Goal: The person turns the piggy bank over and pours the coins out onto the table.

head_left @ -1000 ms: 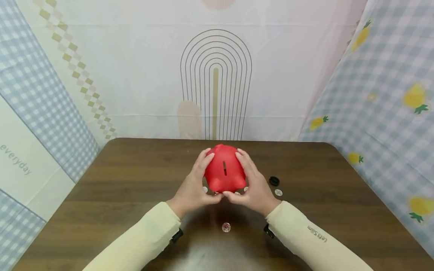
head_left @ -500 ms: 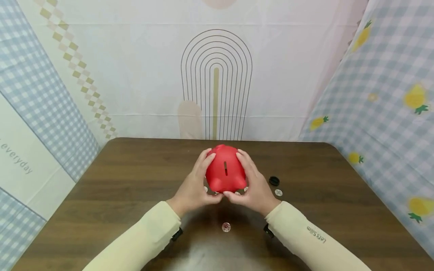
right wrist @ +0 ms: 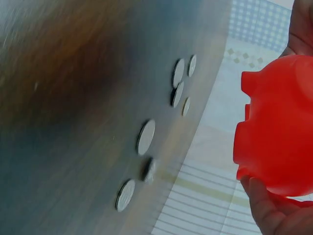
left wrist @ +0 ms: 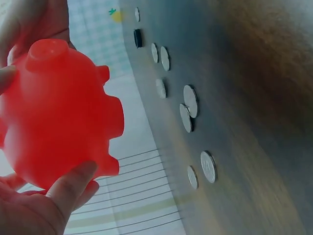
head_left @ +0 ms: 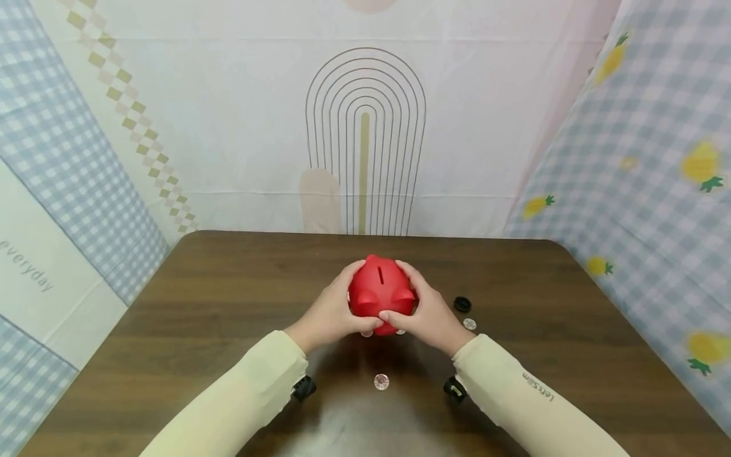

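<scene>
A red piggy bank (head_left: 381, 289) is held between both hands above the table, its coin slot on top and its snout toward me. My left hand (head_left: 331, 314) grips its left side, and my right hand (head_left: 431, 314) grips its right side. Both thumbs lie across the front, near the snout. In the left wrist view, the stubby feet of the pig (left wrist: 63, 112) point at the tabletop with a gap between. Under it lie several silver coins (left wrist: 208, 166); one coin (right wrist: 149, 170) looks blurred. The pig's underside is hidden in the head view.
On the brown wooden table (head_left: 240, 285), a black round cap (head_left: 462, 304) lies right of the hands beside one coin (head_left: 469, 324). Another coin (head_left: 381, 381) lies nearer to me. Patterned cloths (head_left: 251, 127) hang behind and at both sides.
The piggy bank has tipped, so its slot sits farther from me and the snout end shows more. It has come slightly lower in the head view, with both hands still gripping it.
</scene>
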A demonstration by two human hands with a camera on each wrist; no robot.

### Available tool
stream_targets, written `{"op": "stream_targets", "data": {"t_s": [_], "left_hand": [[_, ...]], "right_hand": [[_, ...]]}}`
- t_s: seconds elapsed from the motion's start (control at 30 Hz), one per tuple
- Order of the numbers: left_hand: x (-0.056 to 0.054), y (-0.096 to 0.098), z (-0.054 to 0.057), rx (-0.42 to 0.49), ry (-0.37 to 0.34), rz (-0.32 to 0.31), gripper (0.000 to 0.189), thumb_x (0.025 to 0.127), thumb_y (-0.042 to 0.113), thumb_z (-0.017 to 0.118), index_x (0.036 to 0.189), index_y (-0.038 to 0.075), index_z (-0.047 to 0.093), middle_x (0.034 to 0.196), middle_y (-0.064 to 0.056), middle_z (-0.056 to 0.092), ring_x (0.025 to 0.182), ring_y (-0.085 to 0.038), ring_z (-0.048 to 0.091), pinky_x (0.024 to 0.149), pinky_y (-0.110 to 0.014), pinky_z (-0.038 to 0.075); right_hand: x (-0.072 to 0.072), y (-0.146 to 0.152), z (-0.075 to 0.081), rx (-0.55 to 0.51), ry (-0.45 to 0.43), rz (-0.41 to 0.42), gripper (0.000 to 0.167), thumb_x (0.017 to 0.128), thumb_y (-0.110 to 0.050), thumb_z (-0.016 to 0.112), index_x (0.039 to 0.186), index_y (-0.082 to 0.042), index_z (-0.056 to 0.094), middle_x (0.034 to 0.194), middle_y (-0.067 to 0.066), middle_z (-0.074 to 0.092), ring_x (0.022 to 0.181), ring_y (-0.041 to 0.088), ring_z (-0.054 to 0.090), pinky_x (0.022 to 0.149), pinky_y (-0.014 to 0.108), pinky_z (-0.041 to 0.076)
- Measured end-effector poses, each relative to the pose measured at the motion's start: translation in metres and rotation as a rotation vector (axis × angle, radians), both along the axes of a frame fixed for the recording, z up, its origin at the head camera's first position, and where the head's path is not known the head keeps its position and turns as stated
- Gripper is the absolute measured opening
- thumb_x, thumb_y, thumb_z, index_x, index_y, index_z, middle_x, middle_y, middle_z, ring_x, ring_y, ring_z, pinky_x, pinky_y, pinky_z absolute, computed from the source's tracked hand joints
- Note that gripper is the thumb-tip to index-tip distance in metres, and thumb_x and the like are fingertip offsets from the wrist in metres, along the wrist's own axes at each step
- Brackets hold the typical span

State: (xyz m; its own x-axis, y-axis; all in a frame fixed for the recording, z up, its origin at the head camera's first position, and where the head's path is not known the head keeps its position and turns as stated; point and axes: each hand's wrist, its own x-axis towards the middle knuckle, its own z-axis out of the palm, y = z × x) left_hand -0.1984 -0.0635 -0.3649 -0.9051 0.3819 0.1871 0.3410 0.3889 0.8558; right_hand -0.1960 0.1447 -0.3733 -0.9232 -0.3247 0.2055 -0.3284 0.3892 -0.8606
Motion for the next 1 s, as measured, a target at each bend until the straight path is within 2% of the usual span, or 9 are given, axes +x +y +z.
{"op": "stream_targets", "data": {"t_s": [0.13,0.33,0.5,0.67,1.0], "left_hand": [[-0.005,0.003,0.0,-0.011,0.04,-0.005,0.093,0.072,0.019,0.083,0.148,0.014,0.029,0.137,-0.003,0.045,0.116,-0.022,0.051,0.081,-0.035,0.056],[-0.01,0.007,0.003,-0.028,0.092,0.008,0.092,0.073,0.02,0.082,0.149,0.014,0.031,0.141,-0.004,0.044,0.12,-0.022,0.048,0.083,-0.036,0.055],[-0.011,0.01,0.005,-0.03,0.092,0.028,0.093,0.072,0.02,0.083,0.149,0.016,0.031,0.143,-0.004,0.041,0.122,-0.023,0.046,0.084,-0.041,0.055],[-0.011,0.012,0.007,-0.029,0.092,0.054,0.092,0.072,0.022,0.083,0.149,0.016,0.033,0.144,-0.009,0.039,0.12,-0.027,0.048,0.085,-0.046,0.055],[-0.015,0.018,0.009,-0.075,0.101,0.104,0.092,0.071,0.027,0.084,0.149,0.018,0.036,0.142,-0.011,0.039,0.118,-0.027,0.05,0.086,-0.041,0.055]], "right_hand": [[-0.004,0.004,0.0,0.007,0.055,-0.017,0.084,0.079,-0.024,0.079,0.148,-0.022,0.031,0.129,0.009,0.054,0.11,0.028,0.056,0.079,0.035,0.057],[-0.008,0.009,0.003,-0.024,0.042,-0.011,0.085,0.079,-0.024,0.079,0.149,-0.022,0.03,0.131,0.009,0.052,0.112,0.029,0.055,0.08,0.038,0.057],[-0.01,0.011,0.006,-0.048,0.032,-0.007,0.085,0.079,-0.022,0.079,0.149,-0.02,0.03,0.133,0.01,0.05,0.114,0.03,0.053,0.082,0.04,0.056],[-0.014,0.013,0.006,-0.044,0.032,-0.004,0.085,0.079,-0.02,0.079,0.149,-0.02,0.03,0.134,0.011,0.05,0.115,0.032,0.052,0.082,0.04,0.056],[-0.019,0.019,0.007,-0.018,0.053,-0.019,0.085,0.079,-0.019,0.078,0.15,-0.02,0.029,0.135,0.013,0.049,0.116,0.034,0.052,0.083,0.042,0.056]]}}
